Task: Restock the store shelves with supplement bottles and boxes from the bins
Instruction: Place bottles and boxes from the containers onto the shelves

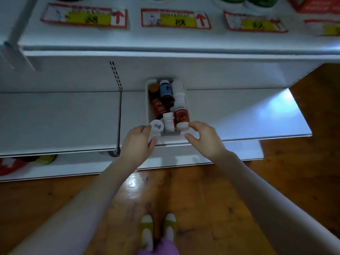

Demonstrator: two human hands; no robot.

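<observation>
Green-and-white slippers stand on the glossy wooden floor, with bare forearms reaching forward above them. The left hand curls round the near left corner of a white plastic bin, fingers at the rim beside a round white lid and thumb below. The right hand pinches the near right corner in a narrow grip. The bin, a slim rectangle with rounded corners, sits on the white metal shelf at its front edge. Heaped inside are supplement bottles: a red-labelled white bottle, a small white bottle, a blue-labelled bottle and a red-brown bottle with an orange cap. Red-bordered yellow price tags line the shelf edge above.
</observation>
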